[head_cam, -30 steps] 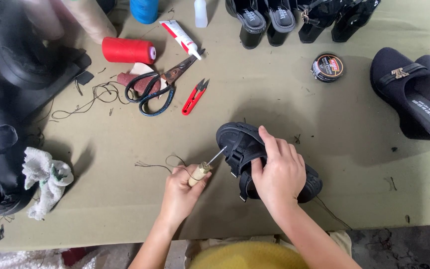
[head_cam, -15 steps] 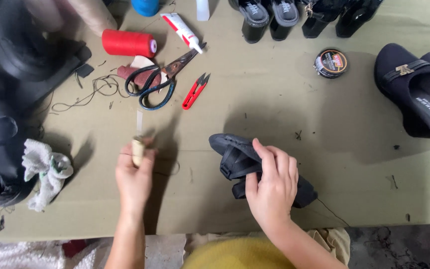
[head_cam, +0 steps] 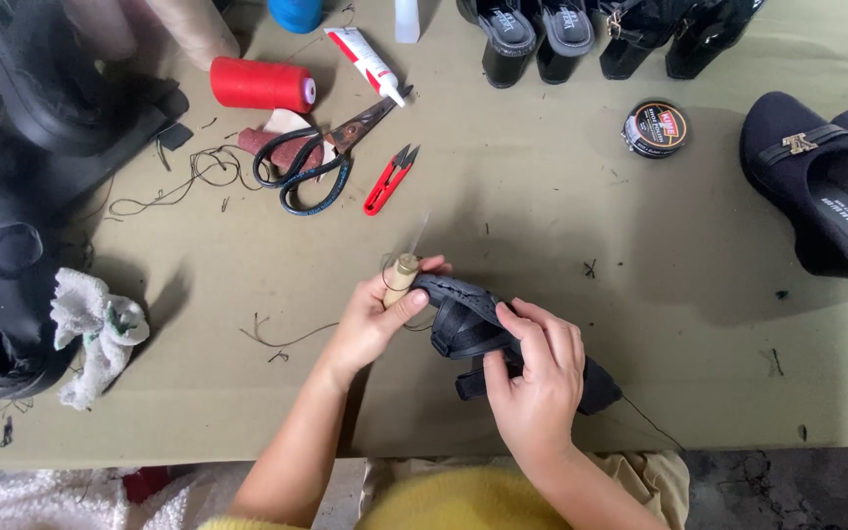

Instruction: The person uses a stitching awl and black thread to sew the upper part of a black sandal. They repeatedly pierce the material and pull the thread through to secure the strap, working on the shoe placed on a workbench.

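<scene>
A black sandal (head_cam: 463,324) lay on the olive worktop (head_cam: 561,226), gripped tight by the right hand (head_cam: 537,378). The left hand (head_cam: 375,319) was closed around a wooden-handled awl (head_cam: 402,275), blade pointing away beside the sole's edge. Stitching seemed underway; another pierce would need careful aim. Red snips (head_cam: 390,180) and scissors (head_cam: 311,162) lay beyond.

**Colours on our bench**

We hold a black sandal (head_cam: 463,324) and a pale wooden awl (head_cam: 401,279) over olive-green cloth (head_cam: 561,216). Near us lie a red spool (head_cam: 262,84), red snips (head_cam: 391,179), black-handled scissors (head_cam: 306,167), a white-and-red tube (head_cam: 367,61), a black tin (head_cam: 656,129), and a white rag (head_cam: 95,329). Our sleeve (head_cam: 463,501) is yellow.
</scene>
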